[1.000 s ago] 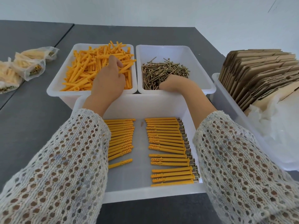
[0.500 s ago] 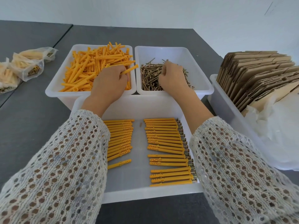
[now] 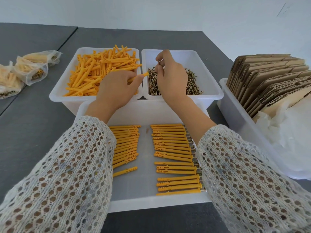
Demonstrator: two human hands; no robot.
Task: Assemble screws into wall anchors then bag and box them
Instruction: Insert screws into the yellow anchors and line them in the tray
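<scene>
My left hand point(image 3: 117, 89) holds one orange wall anchor point(image 3: 143, 75), its open end pointing right over the divide between the two back bins. My right hand point(image 3: 170, 76) pinches a brass screw point(image 3: 156, 67) just above the screw pile point(image 3: 190, 81) in the right bin point(image 3: 207, 68). The screw tip sits a short way from the anchor's mouth. Loose orange anchors point(image 3: 94, 71) fill the left bin point(image 3: 60, 88). In the near tray point(image 3: 151, 202) lie two rows of assembled anchors point(image 3: 173, 157), partly hidden by my sleeves.
Several filled clear bags point(image 3: 32, 69) lie on the grey table at far left. A white bin point(image 3: 239, 125) at right holds flat cardboard boxes point(image 3: 269, 76) and clear plastic bags point(image 3: 289, 137). A white wall rises behind the table.
My left hand lifted an anchor out of the pile and brought it rightward. My right hand rose from the screws with one screw pinched and turned toward the anchor.
</scene>
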